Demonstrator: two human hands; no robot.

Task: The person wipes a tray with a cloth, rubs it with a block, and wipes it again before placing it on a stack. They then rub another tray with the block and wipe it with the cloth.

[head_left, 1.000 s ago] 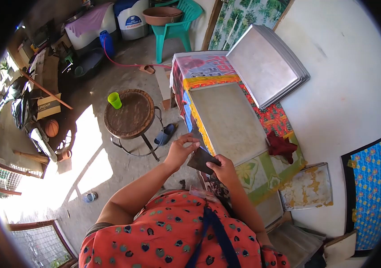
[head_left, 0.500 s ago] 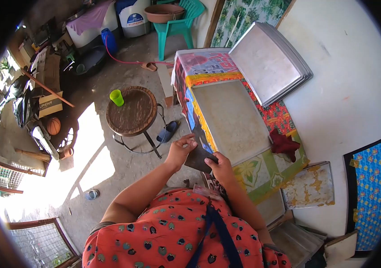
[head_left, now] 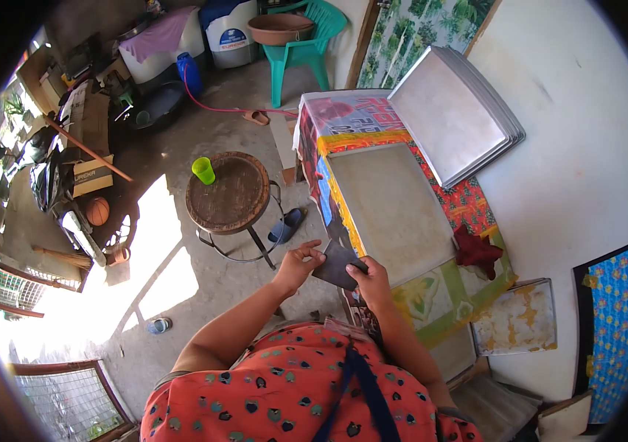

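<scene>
A thin, dark grey rectangular sheet (head_left: 337, 268) is held at waist height in front of the red patterned top; its material is hard to tell. My right hand (head_left: 373, 283) grips its right end, thumb on top and fingers underneath. At the left edge, my left hand (head_left: 298, 269) has its thumb and fingertips closed on the sheet. Just beyond the hands, a flat metal tray (head_left: 388, 210) lies on a table covered with printed sheets (head_left: 432, 302). A crumpled dark red cloth (head_left: 478, 252) sits by the tray's near right corner.
Several stacked metal trays (head_left: 450, 118) lean against the wall at the table's far right. A round stool (head_left: 227, 197) with a green cup (head_left: 203, 171) stands left of the table. A slipper (head_left: 287, 225) lies beside it. A stained tray (head_left: 517, 320) leans at lower right.
The view has shifted slightly, so the surroundings sit lower and to the right. Both hands still hold the dark sheet, which is tilted a little differently.
</scene>
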